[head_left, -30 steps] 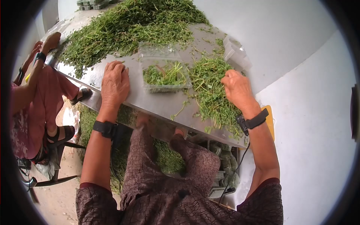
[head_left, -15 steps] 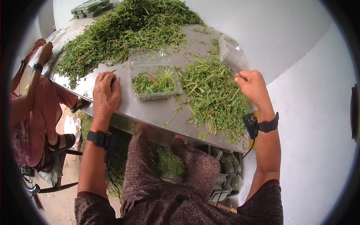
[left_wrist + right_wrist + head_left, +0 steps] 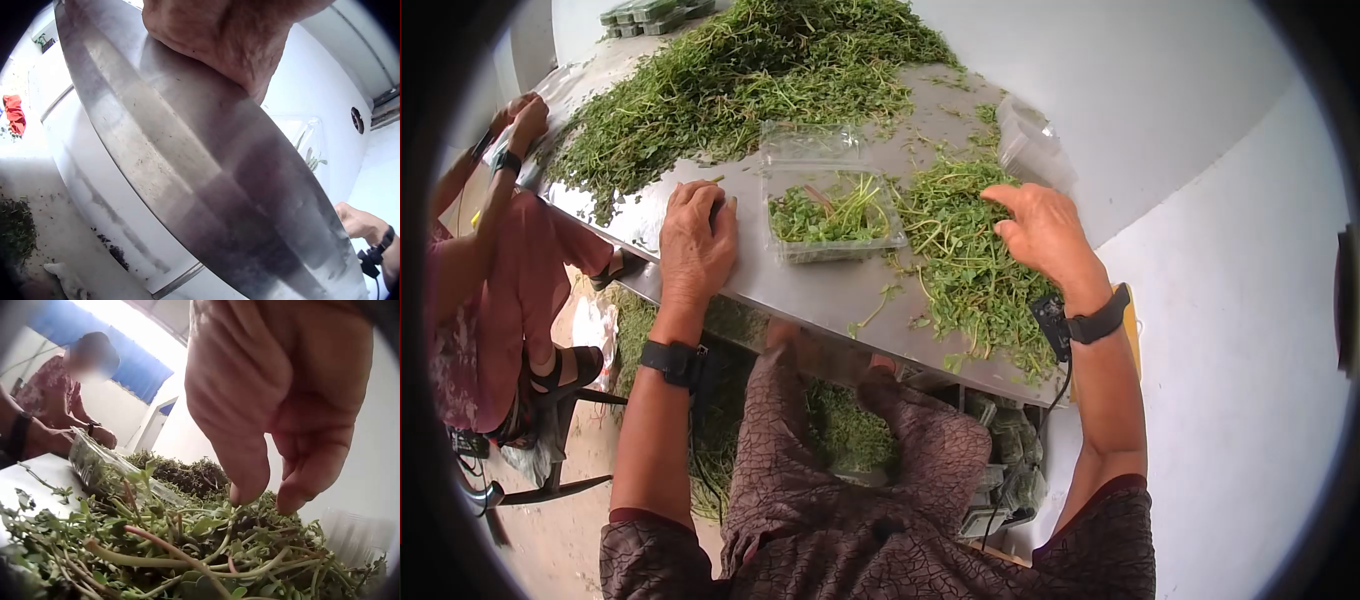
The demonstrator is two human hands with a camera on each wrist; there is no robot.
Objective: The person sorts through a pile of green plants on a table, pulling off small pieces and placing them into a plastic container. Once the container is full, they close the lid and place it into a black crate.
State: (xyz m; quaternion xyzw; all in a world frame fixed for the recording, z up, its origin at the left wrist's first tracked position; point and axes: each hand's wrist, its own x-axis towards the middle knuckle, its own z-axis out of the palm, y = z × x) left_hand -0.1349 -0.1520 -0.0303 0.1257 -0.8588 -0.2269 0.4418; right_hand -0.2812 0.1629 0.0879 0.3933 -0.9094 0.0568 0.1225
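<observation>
In the head view, the left hand [image 3: 698, 240] rests on the metal table [image 3: 750, 275] with its fingers loosely bent; a short green stem lies by the fingertips, and whether they touch it is unclear. The right hand [image 3: 1045, 235] hovers over the right side of a small heap of leafy green stems [image 3: 970, 270], thumb and forefinger apart. Seen from the right wrist, its fingertips [image 3: 259, 503] are down at the upper leaves [image 3: 206, 525]. Between the hands stands a clear plastic box [image 3: 835, 252], lid raised, partly filled with greens [image 3: 825, 215].
A large pile of greens [image 3: 740, 90] covers the far part of the table. Nested clear boxes [image 3: 1035, 150] stand at the right edge, filled boxes [image 3: 650, 15] at the far left. Another person [image 3: 500, 290] sits at the left. More boxes [image 3: 1005, 450] are under the table.
The right hand has moved back over the heap from its right edge, and its thumb and forefinger have spread apart. The left hand stays in its place on the table.
</observation>
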